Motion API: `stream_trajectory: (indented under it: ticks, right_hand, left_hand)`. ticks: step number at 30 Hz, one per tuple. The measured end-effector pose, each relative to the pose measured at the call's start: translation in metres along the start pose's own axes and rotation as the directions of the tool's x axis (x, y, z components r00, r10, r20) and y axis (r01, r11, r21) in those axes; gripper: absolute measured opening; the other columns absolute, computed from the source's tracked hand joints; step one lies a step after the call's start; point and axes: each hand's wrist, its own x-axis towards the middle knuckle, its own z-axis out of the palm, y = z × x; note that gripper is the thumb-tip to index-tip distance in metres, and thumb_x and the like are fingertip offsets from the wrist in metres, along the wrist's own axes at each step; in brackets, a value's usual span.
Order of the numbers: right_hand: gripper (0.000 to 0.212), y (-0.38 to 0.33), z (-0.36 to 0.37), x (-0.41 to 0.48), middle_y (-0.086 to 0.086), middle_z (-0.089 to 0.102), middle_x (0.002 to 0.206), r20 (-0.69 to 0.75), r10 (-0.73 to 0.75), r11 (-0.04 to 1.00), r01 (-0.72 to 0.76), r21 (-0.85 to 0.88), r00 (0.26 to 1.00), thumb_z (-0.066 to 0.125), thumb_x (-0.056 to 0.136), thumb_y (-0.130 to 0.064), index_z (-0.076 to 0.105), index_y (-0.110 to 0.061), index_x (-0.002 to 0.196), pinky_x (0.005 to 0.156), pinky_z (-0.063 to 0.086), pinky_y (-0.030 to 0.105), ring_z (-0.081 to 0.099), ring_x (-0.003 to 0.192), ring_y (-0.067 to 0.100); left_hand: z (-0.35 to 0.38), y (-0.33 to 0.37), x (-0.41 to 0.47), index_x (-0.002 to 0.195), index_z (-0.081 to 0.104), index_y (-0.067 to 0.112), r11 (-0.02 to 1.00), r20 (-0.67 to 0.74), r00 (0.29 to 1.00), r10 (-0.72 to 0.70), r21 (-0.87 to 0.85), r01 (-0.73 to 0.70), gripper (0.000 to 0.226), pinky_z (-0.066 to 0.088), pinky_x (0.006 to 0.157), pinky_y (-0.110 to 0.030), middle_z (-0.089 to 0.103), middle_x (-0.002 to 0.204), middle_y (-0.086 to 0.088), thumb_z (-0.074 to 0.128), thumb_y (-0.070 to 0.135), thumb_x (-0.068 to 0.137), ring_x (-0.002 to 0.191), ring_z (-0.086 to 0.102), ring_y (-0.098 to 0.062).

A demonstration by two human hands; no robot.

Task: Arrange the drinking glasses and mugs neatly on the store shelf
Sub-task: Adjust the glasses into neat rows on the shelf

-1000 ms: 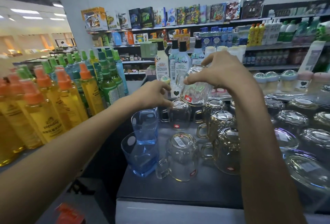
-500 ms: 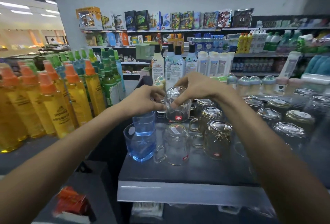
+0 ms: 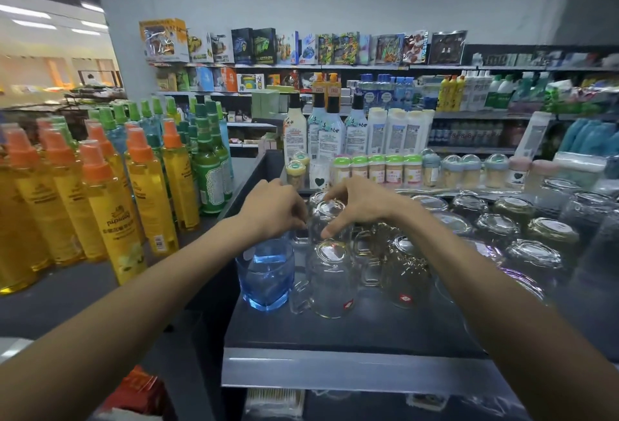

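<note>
One upside-down clear mug (image 3: pixel 330 212) stands on the shelf (image 3: pixel 351 330), just behind the blue glass (image 3: pixel 266 274); my right hand (image 3: pixel 360 204) curls over its top, my left hand (image 3: pixel 273 212) pinches its left side.

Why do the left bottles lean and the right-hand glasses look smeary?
Head view: the wide-angle lens tilts the yellow orange-capped plastic bottles outward; upturned clear glass tumblers at right smear toward the frame's edge; light glints on the clear drinking glass in the right hand.
</note>
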Motion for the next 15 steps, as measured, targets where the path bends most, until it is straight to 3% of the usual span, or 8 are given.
stream_trajectory:
  ticks: [8, 15]
  right_hand:
    - [0.078, 0.013, 0.02, 0.009, 0.002, 0.065, 0.114, -0.072, 0.027, 0.998, -0.031, -0.061, 0.997, 0.097, 0.063, -0.041, 0.061, -0.011, 0.125, 0.091, 0.054, 0.037, 0.062, 0.104, 0.021]
    - [0.075, 0.015, 0.025, 0.009, 0.002, 0.066, 0.115, -0.078, 0.039, 0.996, -0.044, -0.072, 0.996, 0.095, 0.063, -0.047, 0.062, -0.013, 0.121, 0.095, 0.055, 0.041, 0.063, 0.105, 0.022]
  left_hand:
    - [0.008, 0.001, 0.005, 0.099, 0.081, 0.039, 0.997, 0.024, 1.0, 0.015, 0.071, -0.016, 0.018, 0.032, 0.078, -0.032, 0.075, 0.096, 0.009, 0.081, 0.046, 0.082, 0.105, 0.051, -0.017]
    - [0.003, 0.005, 0.008, 0.102, 0.08, 0.037, 0.992, 0.094, 0.995, 0.044, 0.11, -0.054, 0.022, 0.033, 0.079, -0.032, 0.074, 0.102, 0.01, 0.078, 0.049, 0.083, 0.107, 0.052, -0.018]
